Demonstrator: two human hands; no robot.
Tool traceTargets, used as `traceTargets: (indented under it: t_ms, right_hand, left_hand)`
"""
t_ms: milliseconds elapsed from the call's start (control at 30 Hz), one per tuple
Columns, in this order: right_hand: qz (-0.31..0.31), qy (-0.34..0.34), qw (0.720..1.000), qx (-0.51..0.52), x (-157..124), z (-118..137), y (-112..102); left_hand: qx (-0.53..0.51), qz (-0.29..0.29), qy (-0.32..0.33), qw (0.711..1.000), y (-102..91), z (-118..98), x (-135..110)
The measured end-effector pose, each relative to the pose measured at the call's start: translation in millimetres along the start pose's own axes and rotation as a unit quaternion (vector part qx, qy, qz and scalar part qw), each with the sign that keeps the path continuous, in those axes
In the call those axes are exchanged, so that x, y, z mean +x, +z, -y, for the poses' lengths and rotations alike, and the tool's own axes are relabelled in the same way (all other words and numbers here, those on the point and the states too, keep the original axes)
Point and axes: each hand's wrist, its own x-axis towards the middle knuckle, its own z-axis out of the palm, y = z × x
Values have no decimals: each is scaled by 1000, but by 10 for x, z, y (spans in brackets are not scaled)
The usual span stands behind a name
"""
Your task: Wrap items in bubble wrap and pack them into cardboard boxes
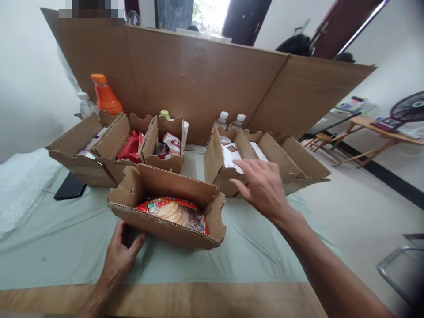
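Note:
An open cardboard box [165, 227] stands turned at an angle near the front of the table, with a red-edged clear food packet [175, 211] inside. At its lower left corner is my left hand [121, 254], thumb and fingers apart; I cannot tell whether the fingertips touch the cardboard. My right hand [263, 185] is over the front of the cardboard boxes at right, fingers stretched out and thumb apart, gripping nothing visible. Close to its fingertips, a white package with brown marks [231, 155] sits in the leftmost of those boxes [215, 172]. Some fingertips are hard to make out.
More cardboard boxes [82, 168] line the left, holding a red packet [130, 148] and other packages. Behind stand an orange bottle [107, 97], clear bottles [221, 121] and a tall cardboard screen [205, 75]. A black phone-like slab [70, 186] and bubble wrap [24, 190] lie left.

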Motion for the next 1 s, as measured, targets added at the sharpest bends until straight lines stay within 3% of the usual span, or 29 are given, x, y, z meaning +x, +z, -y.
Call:
traceTargets:
  t_ms: [67, 200, 267, 367, 433, 567, 700, 833, 1000]
  right_hand:
    - [-59, 14, 995, 79, -359, 78, -39]
    - [52, -13, 959, 279, -1064, 532, 149]
    - [89, 16, 931, 353, -1245, 830, 325]
    - [66, 106, 903, 411, -1285, 1105, 510]
    - [32, 153, 897, 414, -1255, 1106, 544]
    - [-35, 209, 904, 370, -1271, 875, 580]
    - [-23, 256, 903, 344, -1426, 750, 833]
    - [-9, 258, 915, 309, -1733, 823, 1126]
    - [-26, 249, 929, 271, -2103, 900, 1187]
  left_hand:
    - [-4, -4, 1, 1000, -49, -16, 28]
    - [-20, -5, 26, 999, -119, -74, 112]
    - [-42, 18, 24, 999, -91, -108, 111]
    - [-59, 36, 21, 997, 41, -145, 5]
    - [-63, 38, 36, 997, 166, -171, -96]
    - [-71, 79, 72, 992, 426, -260, -168]
    - [-35, 122, 89, 988, 564, -279, -71]
    - [31, 133, 108, 985, 477, -170, -74]
    - [93, 178, 125, 971, 123, -233, -293]
